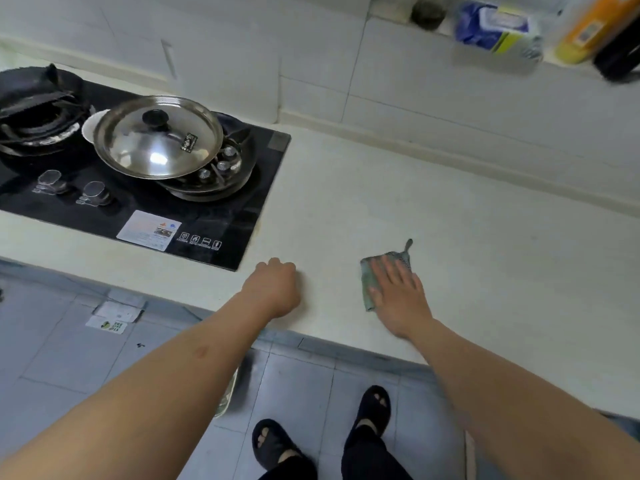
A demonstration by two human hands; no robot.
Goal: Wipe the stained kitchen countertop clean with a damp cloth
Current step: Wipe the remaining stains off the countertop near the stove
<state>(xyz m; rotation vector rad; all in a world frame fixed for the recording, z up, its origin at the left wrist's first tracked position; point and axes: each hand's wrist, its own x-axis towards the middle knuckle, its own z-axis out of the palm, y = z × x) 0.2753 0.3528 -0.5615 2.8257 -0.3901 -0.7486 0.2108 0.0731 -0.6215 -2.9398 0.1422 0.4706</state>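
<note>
A pale countertop [398, 202] runs from the stove to the right. A small green-grey cloth [369, 275] with a hanging loop lies on it near the front edge. My right hand [398, 292] presses flat on the cloth with fingers spread, covering most of it. My left hand [275, 285] rests as a closed fist on the counter, to the left of the cloth and just off the stove's front right corner. It holds nothing that I can see.
A black glass gas stove [214, 216] sits at the left with a steel lid [157, 136] over a pan and a dark wok [34, 98]. A shelf at the upper right holds wipes [491, 26] and bottles [588, 26]. Grey floor tiles [69, 358] lie below.
</note>
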